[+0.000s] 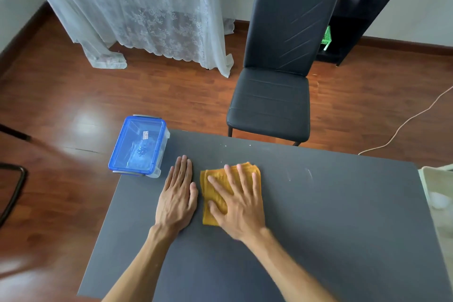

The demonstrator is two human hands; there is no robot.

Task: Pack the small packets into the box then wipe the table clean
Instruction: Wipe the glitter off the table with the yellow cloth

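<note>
A clear plastic box [138, 146] with a blue lid on it stands at the far left corner of the dark grey table [318, 216]; small packets show dimly through the lid. A folded orange cloth [210, 193] lies flat on the table's middle. My right hand [239, 203] presses down on the cloth with fingers spread. Just left of the cloth, my left hand [177, 197] rests flat on the bare tabletop with fingers together, holding nothing. A few pale specks and streaks [309, 173] mark the table to the right and beyond the cloth.
A black chair [272, 103] stands beyond the table's far edge. A black shelf unit [355, 14] is at the back right, a lace-covered table [152, 7] at the back left. A pale object [436, 191] sits off the table's right edge. A cord [404, 122] runs across the wooden floor.
</note>
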